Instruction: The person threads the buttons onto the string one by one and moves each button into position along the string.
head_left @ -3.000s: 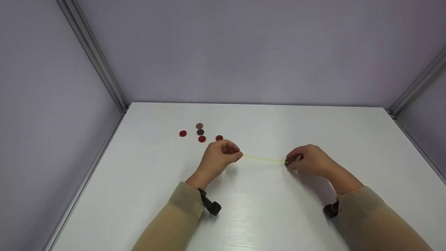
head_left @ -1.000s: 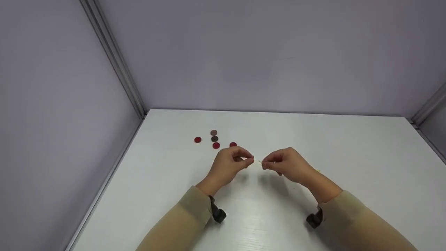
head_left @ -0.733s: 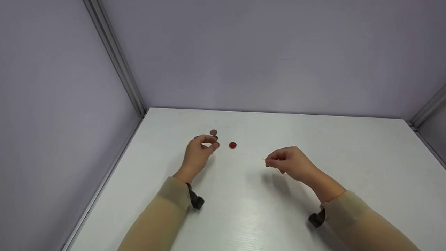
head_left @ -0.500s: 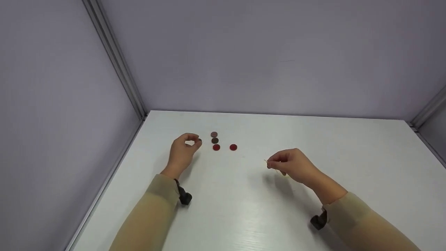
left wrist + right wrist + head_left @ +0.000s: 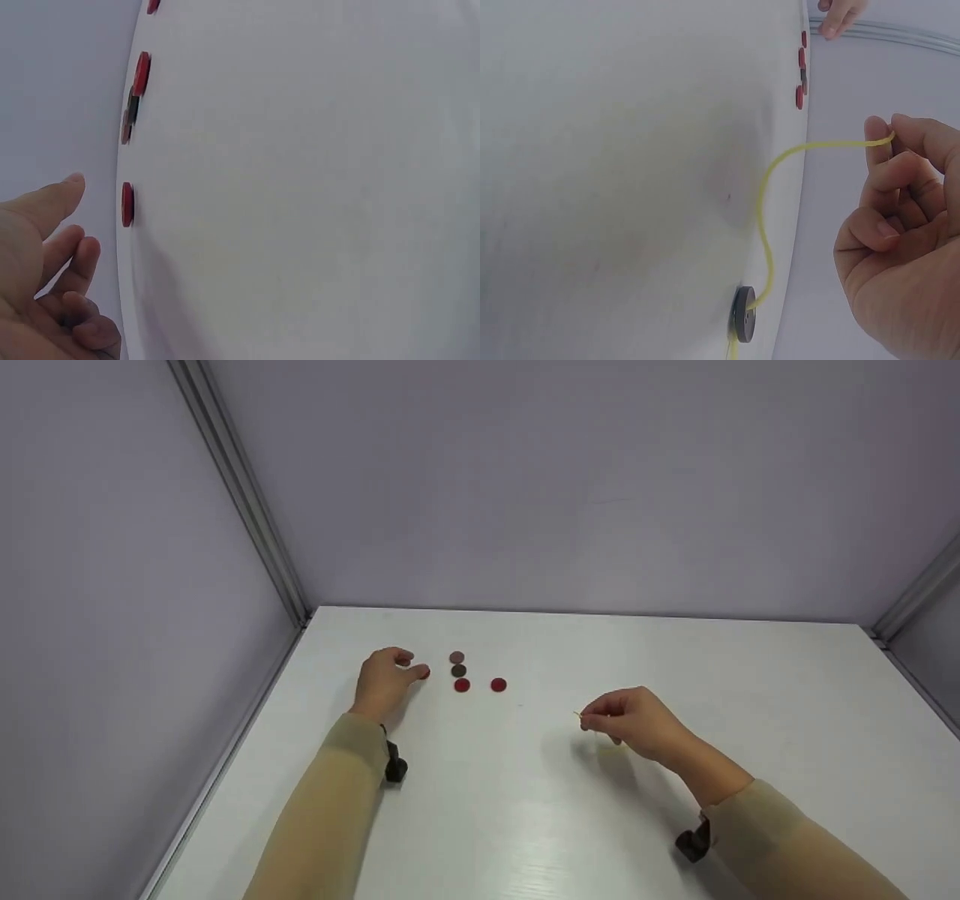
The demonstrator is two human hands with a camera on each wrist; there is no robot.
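Note:
My left hand (image 5: 390, 675) rests on the white table (image 5: 525, 825) with loosely curled fingers and holds nothing. Its thumb lies next to a red button (image 5: 424, 673), seen just apart from it in the left wrist view (image 5: 127, 204). My right hand (image 5: 622, 720) pinches the end of a thin yellow string (image 5: 780, 165) between thumb and forefinger. The string curves down to a dark button (image 5: 744, 313) threaded on it, lying on the table under that hand.
Right of my left hand lie a pinkish-brown button (image 5: 457, 658), a dark button (image 5: 458, 670) and two red buttons (image 5: 462, 685) (image 5: 499, 684). Lilac walls with metal corner posts (image 5: 240, 502) enclose the table on three sides.
My left hand let go of the string, swung left past the buttons and settled beside the leftmost red one. My right hand kept its pinch on the string and barely moved.

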